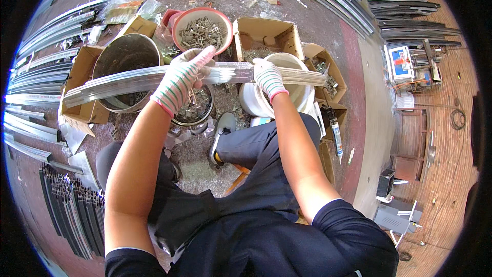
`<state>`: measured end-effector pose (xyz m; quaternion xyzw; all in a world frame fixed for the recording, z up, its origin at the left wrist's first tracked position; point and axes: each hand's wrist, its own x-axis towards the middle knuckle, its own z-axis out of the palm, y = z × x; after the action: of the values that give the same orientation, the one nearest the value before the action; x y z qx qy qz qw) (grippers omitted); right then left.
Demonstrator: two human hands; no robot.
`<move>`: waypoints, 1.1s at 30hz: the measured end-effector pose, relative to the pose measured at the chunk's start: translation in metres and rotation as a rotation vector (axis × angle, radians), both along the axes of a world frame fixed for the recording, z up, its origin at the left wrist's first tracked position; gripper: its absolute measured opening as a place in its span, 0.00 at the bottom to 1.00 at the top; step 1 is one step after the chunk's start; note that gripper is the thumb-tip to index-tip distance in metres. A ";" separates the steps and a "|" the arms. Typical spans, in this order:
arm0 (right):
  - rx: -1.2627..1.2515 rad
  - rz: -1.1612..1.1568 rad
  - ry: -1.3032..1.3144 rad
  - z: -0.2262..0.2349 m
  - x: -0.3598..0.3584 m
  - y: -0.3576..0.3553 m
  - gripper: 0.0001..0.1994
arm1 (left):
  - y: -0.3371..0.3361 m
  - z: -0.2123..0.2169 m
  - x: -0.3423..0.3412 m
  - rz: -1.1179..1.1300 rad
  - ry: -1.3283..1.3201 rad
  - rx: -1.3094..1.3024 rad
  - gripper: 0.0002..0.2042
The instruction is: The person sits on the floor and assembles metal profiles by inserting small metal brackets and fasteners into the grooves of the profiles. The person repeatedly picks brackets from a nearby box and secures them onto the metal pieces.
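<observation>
A bundle of long silvery metal profiles, partly wrapped in clear film, lies crosswise in front of me over the buckets. My left hand, in a white knit glove with green stripes and a pink cuff, is closed round its middle, one digit stretched out to the upper right. My right hand, gloved alike, grips the bundle nearer its right end. Beneath the right end stands a white bucket. Below the left part is a large grey bucket, stained inside. Both palms are hidden.
Beyond my hands sit a red-rimmed basin of small metal clips and a cardboard box. A round tin holds loose metal pieces. A sealant tube stands at right. Stacked metal profiles line the left floor.
</observation>
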<state>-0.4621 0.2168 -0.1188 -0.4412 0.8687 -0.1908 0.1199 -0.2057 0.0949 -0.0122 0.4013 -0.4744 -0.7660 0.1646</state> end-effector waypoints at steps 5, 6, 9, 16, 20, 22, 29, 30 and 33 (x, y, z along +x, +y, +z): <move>-0.031 0.043 -0.186 -0.006 -0.003 0.005 0.17 | -0.003 0.005 0.005 0.010 0.005 -0.030 0.22; -0.002 0.020 -0.206 -0.002 -0.002 0.007 0.18 | -0.003 0.006 0.007 0.008 -0.003 -0.037 0.22; 0.116 0.048 -0.107 0.015 0.007 0.008 0.19 | -0.002 0.009 0.008 0.002 -0.023 -0.046 0.23; 0.049 0.072 -0.196 0.021 0.011 0.009 0.22 | -0.001 0.008 0.006 0.000 -0.040 -0.032 0.24; 0.043 0.021 -0.128 0.015 0.003 0.011 0.22 | 0.001 0.007 0.004 0.026 -0.021 0.032 0.25; -0.121 -0.017 0.083 0.021 0.009 0.006 0.19 | 0.000 0.007 0.004 0.038 0.028 0.110 0.26; -0.570 0.294 -0.391 0.075 0.099 -0.002 0.18 | -0.003 -0.006 -0.002 0.208 0.312 0.274 0.30; -0.498 0.329 -0.432 0.083 0.110 0.000 0.29 | -0.003 -0.008 -0.005 0.235 0.357 0.280 0.31; -0.306 0.313 -0.388 0.089 0.140 -0.004 0.43 | 0.000 -0.015 -0.010 0.302 0.354 0.199 0.32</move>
<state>-0.3220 0.2127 -0.0302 -0.5380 0.7122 -0.3795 0.2437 -0.2153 0.0945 -0.0276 0.3415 -0.2950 -0.8340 0.3175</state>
